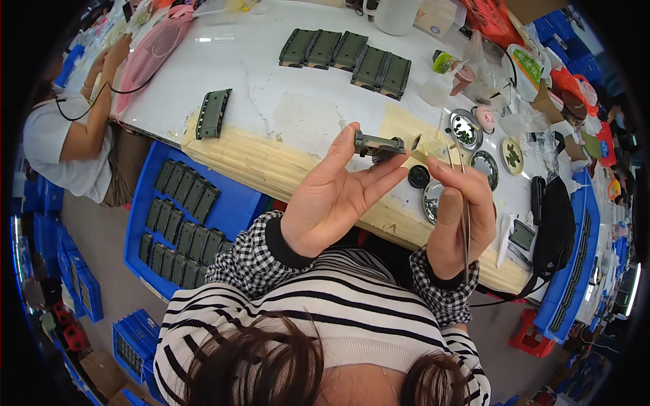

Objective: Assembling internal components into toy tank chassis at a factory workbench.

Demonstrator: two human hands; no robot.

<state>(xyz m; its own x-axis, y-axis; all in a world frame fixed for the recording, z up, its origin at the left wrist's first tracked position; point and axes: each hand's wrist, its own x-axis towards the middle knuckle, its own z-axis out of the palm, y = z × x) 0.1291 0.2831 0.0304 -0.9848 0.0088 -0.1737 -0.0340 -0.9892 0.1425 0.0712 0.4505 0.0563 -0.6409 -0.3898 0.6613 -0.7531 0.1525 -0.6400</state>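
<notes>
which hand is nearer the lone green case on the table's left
Left. In view, the left hand is right of and below the lone green case; the right hand is farther right, past the left.

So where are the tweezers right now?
In the head view, right of centre: the tweezers are in the right hand, their tips right of the green part held in the left hand.

Left hand [330, 201] palm-up, right hand [452, 220] curled in a pinch
</notes>
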